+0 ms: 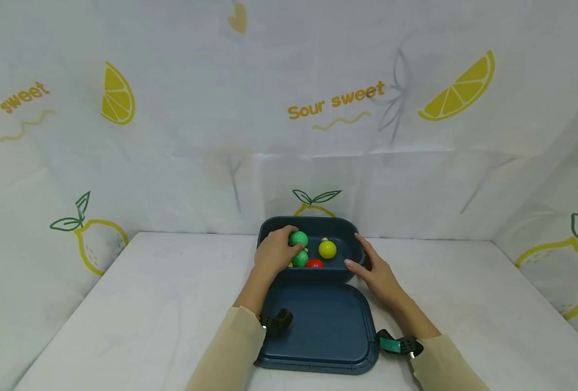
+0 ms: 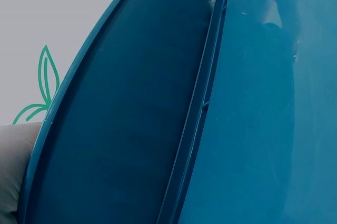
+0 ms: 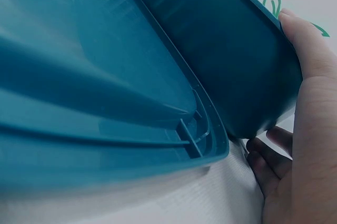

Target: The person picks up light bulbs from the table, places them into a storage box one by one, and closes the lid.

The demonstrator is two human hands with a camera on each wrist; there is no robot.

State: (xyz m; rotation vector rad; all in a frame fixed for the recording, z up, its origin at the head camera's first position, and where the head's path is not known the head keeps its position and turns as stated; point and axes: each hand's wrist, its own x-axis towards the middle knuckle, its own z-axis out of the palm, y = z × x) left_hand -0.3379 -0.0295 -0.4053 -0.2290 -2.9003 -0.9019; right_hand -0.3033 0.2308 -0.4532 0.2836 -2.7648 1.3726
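Observation:
A dark blue plastic box (image 1: pixel 313 276) stands far back on the white table with several round baubles in it. Reaching over its front rim, my left hand (image 1: pixel 275 250) has thumb and fingers around a green bauble (image 1: pixel 299 239). Just below that lie a second green bauble (image 1: pixel 300 258) and a red bauble (image 1: pixel 315 263), partly behind the front wall. To the right sits a yellow bauble (image 1: pixel 327 249) with a metal cap. My right hand (image 1: pixel 380 277) grips the box's right front corner, thumb on the rim; in the right wrist view its fingers (image 3: pixel 268 163) curl beneath the corner.
In front of the box lies its dark blue lid (image 1: pixel 318 326), flat on the white table (image 1: pixel 186 304), between my forearms. Behind the table hangs a white cloth (image 1: pixel 196 119) printed with lemons and lettering. Each wrist wears a black strap (image 1: pixel 400 345).

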